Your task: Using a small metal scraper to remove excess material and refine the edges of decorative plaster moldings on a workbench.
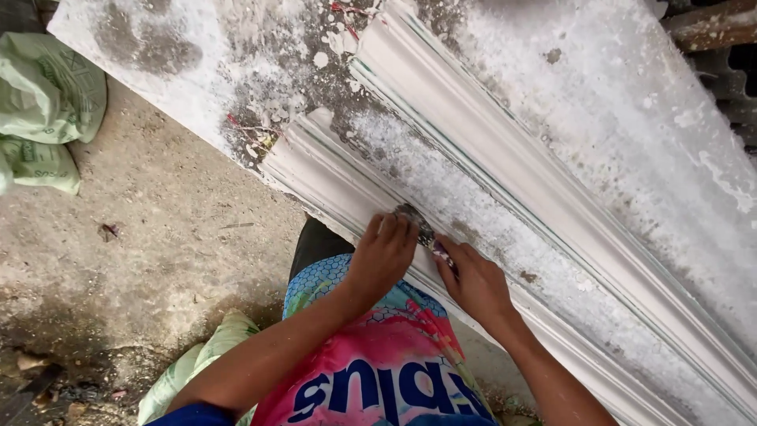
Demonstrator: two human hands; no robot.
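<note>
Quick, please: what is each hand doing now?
Left hand: closed on the metal scraper, pressing it on the near white moulding.
Right hand: closed on the scraper's other end.

I see near moulding (331, 177) white | far moulding (489, 134) white, thin green edge line | bench (631, 102) grey, splashed white | apron (378, 355) pink, blue honeycomb print | left sacks (47, 95) pale green | floor (158, 252) grey-brown

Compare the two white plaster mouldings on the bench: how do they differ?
The near moulding lies at the bench edge, both hands on it: left hand, right hand, a small tool between them. The far moulding lies further in, untouched, and starts higher in the frame. Both are white, stepped in profile and parallel.
</note>
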